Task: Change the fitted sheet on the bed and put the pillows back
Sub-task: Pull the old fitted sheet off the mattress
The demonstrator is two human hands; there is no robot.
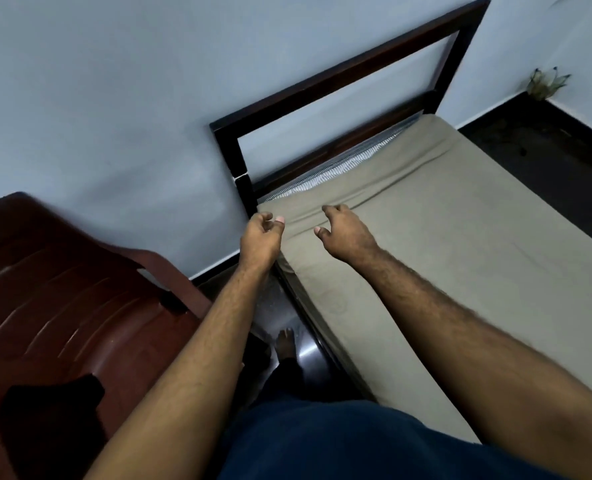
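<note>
Blue-walled room; beige fitted sheet (443, 258) on bed. Left hand (260, 237) and right hand (343, 233) loosely curled above corner, holding nothing.

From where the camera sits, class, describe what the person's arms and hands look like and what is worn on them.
Both forearms are bare, with visible hair and no sleeves reaching them. The left hand and right hand wear no gloves; no rings, watch or bands show. Short pale fingernails are visible. Dark blue clothing covers the body below.

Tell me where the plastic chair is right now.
In the head view, the brown plastic chair stands at lower left against the wall, beside the bed's headboard corner.
</note>
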